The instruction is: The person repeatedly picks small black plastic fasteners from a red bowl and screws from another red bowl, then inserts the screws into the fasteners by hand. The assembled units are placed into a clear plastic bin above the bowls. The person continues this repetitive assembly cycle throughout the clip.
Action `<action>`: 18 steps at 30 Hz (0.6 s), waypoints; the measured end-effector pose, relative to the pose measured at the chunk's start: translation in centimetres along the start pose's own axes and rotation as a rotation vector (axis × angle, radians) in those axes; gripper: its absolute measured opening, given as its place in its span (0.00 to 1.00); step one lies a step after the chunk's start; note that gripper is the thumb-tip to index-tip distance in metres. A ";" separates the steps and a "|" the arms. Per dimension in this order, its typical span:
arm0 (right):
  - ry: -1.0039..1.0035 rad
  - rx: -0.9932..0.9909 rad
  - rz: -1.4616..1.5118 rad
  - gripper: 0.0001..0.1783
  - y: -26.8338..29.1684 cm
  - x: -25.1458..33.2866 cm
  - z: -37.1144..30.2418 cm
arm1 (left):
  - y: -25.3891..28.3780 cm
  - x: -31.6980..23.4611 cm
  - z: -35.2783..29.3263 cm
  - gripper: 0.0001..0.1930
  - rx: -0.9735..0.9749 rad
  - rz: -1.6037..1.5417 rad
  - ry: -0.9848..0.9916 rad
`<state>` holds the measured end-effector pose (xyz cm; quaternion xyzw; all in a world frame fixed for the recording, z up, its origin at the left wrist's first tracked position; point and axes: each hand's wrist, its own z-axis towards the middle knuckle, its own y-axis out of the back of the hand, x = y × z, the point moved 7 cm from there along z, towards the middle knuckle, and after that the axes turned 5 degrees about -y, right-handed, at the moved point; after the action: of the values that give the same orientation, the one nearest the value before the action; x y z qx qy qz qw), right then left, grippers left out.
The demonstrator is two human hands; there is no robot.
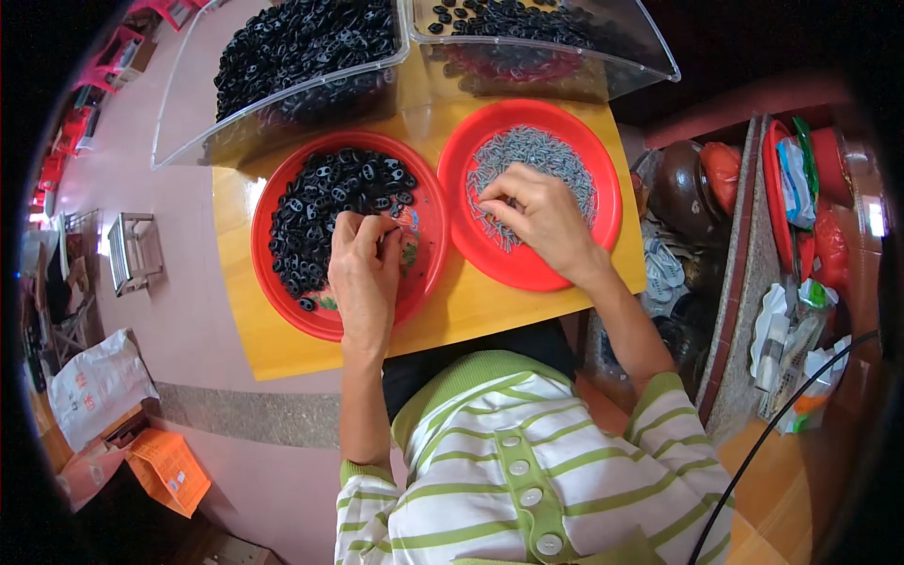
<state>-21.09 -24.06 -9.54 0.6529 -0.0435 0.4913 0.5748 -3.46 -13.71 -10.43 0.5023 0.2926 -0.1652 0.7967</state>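
My left hand (363,268) is over the near right part of a red plate (432,235), its fingertips pinched together beside a heap of small black oval pieces with two holes (306,202). Whatever those fingers hold is hidden. Over a second red plate (513,271), to the right, my right hand (541,209) is closed in a pinch at the left side of a pile of small grey metal pins or screws (556,151). Anything between its thumb and finger is too small to make out.
Both plates sit on a yellow table (301,350). Behind them stand a clear bin (282,104) heaped with black pieces and another clear bin (612,80) with fewer. A stone ledge (725,348) with a brown jar (692,184) and bags lies right; a metal stool (132,252) stands left.
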 end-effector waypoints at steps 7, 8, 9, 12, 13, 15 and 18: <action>-0.023 -0.007 -0.189 0.06 -1.5 -0.2 -0.2 | -0.2 0.9 -3.3 0.04 -0.019 -0.584 0.286; -0.027 0.002 -0.217 0.06 -1.6 -0.1 -0.2 | -0.4 0.9 -4.0 0.04 -0.015 -0.720 0.373; -0.006 0.003 -0.240 0.06 -1.6 0.2 -0.2 | -0.4 0.9 -4.6 0.05 -0.049 -0.814 0.403; 0.041 0.012 -0.305 0.05 -2.0 0.7 -0.3 | -0.9 1.0 -5.9 0.08 -0.102 -1.017 0.471; 0.051 0.019 -0.320 0.05 -2.3 0.8 -0.5 | -1.0 0.8 -6.1 0.09 -0.099 -1.053 0.497; 0.055 0.043 -0.320 0.05 -2.5 0.9 -0.6 | -1.2 0.4 -6.7 0.10 -0.091 -1.128 0.548; 0.027 0.091 -0.280 0.05 -2.7 1.0 -0.7 | -1.4 0.6 -7.3 0.10 -0.067 -1.166 0.557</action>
<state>-19.28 -22.12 -10.90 0.6711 0.0781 0.4167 0.6082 -5.98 -7.83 -14.18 0.2597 0.7183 -0.4251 0.4856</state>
